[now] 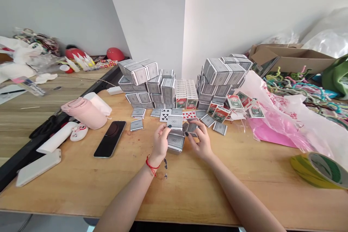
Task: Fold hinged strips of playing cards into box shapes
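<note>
My left hand (161, 140) is closed on a packet of grey-backed playing cards (174, 123), its thumb lying on top. Just below that packet is another block of the same cards (175, 143), and I cannot tell whether it rests on the table or in the hand. Between the thumb and fingers of my right hand (201, 140) are a few tilted playing cards (192, 129), close beside the left hand's packet. Small piles of cards (136, 124) lie just beyond the hands, along with a face-up black card (164, 115) and a face-up red card (189, 115).
Tall stacks of card blocks stand at left (140, 72) and right (220, 72), flanking boxed decks (186, 92). Left lie a black phone (110, 139), pink bottle (84, 113) and white power bank (39, 168). Right are pink plastic (272, 123) and yellow tape (304, 170).
</note>
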A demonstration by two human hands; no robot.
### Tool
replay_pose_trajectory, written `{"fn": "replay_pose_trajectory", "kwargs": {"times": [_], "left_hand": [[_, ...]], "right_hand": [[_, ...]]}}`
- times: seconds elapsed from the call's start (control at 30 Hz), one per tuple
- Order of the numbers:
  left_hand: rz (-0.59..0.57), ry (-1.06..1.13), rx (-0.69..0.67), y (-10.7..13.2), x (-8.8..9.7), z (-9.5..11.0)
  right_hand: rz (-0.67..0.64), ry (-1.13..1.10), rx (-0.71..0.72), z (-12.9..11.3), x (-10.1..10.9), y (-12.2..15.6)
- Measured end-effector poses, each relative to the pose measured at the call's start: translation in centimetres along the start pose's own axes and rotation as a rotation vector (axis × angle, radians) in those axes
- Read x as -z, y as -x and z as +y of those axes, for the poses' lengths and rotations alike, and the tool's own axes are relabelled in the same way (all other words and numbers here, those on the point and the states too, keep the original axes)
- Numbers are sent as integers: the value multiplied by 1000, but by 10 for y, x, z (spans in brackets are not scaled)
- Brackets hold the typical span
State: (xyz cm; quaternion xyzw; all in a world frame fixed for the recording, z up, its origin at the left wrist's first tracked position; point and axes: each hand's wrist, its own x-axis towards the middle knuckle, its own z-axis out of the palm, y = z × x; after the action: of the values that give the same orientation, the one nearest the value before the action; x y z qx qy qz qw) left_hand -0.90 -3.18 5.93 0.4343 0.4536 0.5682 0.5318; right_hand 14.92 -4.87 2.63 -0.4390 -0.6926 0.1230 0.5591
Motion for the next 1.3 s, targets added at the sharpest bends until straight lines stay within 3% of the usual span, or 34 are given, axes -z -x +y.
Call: {"fn": "replay_pose_trajectory", "kwargs": {"times": [0.3, 0.63, 0.87, 1.07, 1.3], "left_hand": [[5, 0, -33, -3, 0, -1], [20, -13, -14, -3, 2, -5], [-28, -31, -33, -3, 3, -6], [-21, -76, -77, -3, 5, -8], [-72, -127, -137, -1, 3, -6]], "right_hand": [[-60, -14, 11, 1, 3, 0], [-41, -15, 8, 3, 3, 1], [-45, -8, 16, 1, 2, 1], [18, -56, -42, -5, 3, 1], [81, 29, 80, -7, 2, -1]]}}
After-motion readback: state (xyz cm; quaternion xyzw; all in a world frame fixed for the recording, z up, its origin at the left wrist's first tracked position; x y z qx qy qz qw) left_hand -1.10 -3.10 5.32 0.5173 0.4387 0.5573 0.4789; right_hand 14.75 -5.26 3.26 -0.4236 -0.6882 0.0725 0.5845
